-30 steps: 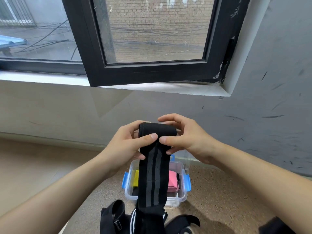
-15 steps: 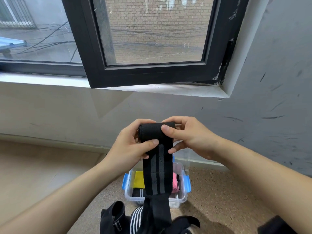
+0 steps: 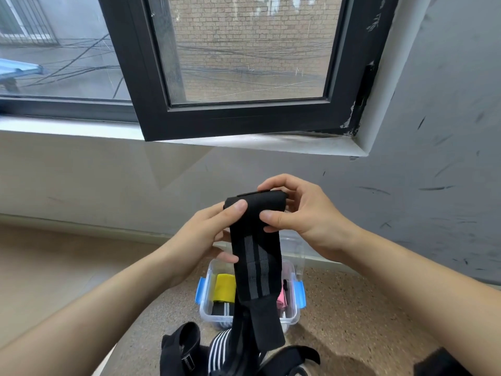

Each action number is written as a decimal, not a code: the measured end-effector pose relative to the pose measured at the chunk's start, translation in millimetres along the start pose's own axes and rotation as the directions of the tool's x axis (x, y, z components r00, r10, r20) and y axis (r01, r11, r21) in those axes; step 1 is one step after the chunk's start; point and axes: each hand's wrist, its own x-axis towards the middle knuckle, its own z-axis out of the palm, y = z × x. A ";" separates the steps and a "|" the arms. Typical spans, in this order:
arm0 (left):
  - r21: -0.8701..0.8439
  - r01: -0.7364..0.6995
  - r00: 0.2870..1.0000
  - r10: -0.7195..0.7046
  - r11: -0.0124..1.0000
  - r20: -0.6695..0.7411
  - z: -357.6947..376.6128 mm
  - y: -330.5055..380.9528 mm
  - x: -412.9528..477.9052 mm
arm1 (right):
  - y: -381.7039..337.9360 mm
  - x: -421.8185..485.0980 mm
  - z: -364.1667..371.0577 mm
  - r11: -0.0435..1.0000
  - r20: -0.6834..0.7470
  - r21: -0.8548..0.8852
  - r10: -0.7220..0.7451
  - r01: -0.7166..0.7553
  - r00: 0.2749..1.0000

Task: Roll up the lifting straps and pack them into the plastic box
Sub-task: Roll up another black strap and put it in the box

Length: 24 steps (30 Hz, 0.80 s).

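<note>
1. While its rolled end sits pinched between both hands, the black lifting strap (image 3: 254, 256) hangs in the air. The left hand (image 3: 206, 234) has its thumb on the front and fingers behind, and the right hand (image 3: 301, 213) curls over the roll's top. Probably this keeps the tail straight for tight winding.
2. Its tail dangles over the open plastic box (image 3: 214, 318), which holds a yellow roll (image 3: 225, 287) and a pink item (image 3: 282, 297).
3. Loose straps (image 3: 219, 351) lie nearer on the speckled floor (image 3: 352, 321), below a scuffed grey wall (image 3: 433, 185) and a black window frame (image 3: 244, 118).
</note>
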 end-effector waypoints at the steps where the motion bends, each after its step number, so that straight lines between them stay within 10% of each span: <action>1: 0.010 -0.008 1.000 0.008 1.000 -0.002 0.6 0.5 -0.5 | 1.8 0.7 0.2 1.000 0.007 -0.009 -0.005 0.005 1.000; 16: 0.079 -0.202 0.976 0.207 0.976 -0.064 -4.7 -2.5 -2.1 | 0.4 0.3 2.3 0.945 0.130 0.019 0.321 -0.326 0.938; 24: 0.108 -0.125 0.989 0.133 0.986 -0.072 -10.8 -2.5 -2.5 | -1.2 -1.1 5.3 0.973 0.090 0.085 0.207 -0.215 0.974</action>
